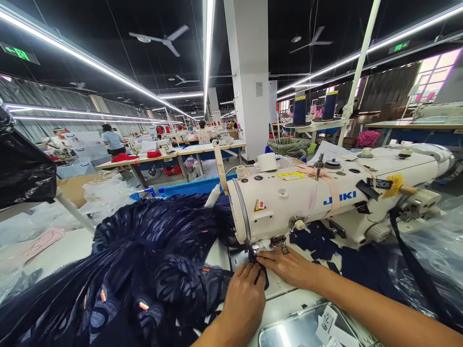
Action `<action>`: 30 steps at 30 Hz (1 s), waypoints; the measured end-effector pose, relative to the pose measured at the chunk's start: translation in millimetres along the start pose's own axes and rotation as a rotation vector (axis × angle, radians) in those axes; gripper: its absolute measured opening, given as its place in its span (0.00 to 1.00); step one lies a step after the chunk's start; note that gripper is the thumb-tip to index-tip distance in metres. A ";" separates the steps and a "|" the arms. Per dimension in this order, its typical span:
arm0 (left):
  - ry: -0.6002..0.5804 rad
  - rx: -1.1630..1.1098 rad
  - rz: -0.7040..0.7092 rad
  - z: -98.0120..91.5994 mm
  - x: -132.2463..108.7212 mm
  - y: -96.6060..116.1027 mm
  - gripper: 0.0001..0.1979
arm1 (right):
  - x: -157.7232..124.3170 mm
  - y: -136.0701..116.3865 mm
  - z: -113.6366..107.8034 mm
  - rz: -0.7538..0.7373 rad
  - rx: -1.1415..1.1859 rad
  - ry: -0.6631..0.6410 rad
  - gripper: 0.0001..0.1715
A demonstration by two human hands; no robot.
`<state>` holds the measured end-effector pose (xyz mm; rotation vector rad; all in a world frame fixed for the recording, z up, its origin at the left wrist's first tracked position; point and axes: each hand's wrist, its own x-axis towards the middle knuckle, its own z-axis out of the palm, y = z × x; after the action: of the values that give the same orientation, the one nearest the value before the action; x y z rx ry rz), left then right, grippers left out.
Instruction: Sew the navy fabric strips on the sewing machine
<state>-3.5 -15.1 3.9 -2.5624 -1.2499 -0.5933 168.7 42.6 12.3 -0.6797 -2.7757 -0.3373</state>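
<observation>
A white sewing machine (307, 188) with blue lettering spans the right half of the table. Navy patterned fabric (144, 255) lies heaped on the left, and its edge runs to the needle area. My left hand (246, 294) is in front of the presser foot, fingers bent and pressed together on dark fabric. From the right, my right hand (289, 267) reaches beside the foot, its fingers stretched forward with the tips at the dark fabric's edge. The needle point itself is too small to make out.
Small navy pieces (318, 243) lie under the machine arm. A metal tray (289, 333) holding white labels (327, 323) is at the front edge. Clear plastic (434, 246) covers the right side; a black bag (25, 164) hangs at left. People sit at machines farther back.
</observation>
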 end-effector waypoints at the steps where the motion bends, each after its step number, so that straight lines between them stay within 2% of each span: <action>1: 0.001 0.000 -0.002 0.7 0.5 -0.1 0.16 | 0.3 -0.4 -0.6 0.003 0.004 0.005 0.24; 8: -0.009 0.019 -0.006 1.6 5.1 -0.4 0.16 | 1.0 -0.1 2.1 0.033 0.013 0.030 0.27; 15: -0.038 0.040 -0.021 -1.6 11.3 -1.3 0.14 | 2.6 -0.5 1.6 0.056 -0.055 -0.030 0.27; 24: -0.006 0.057 -0.031 1.1 12.8 -2.8 0.14 | 5.6 0.6 -1.7 0.101 -0.026 -0.026 0.23; 28: 0.014 -0.022 -0.028 -4.2 8.8 -3.0 0.16 | 5.6 4.4 1.7 0.146 0.037 -0.009 0.21; 30: -0.012 -0.107 -0.014 -10.5 6.6 -6.1 0.18 | 5.1 5.2 1.9 0.166 0.061 0.005 0.18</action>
<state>-7.3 -10.7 16.4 -2.6488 -1.2741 -0.6662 166.5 49.8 12.9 -0.8849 -2.6897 -0.2195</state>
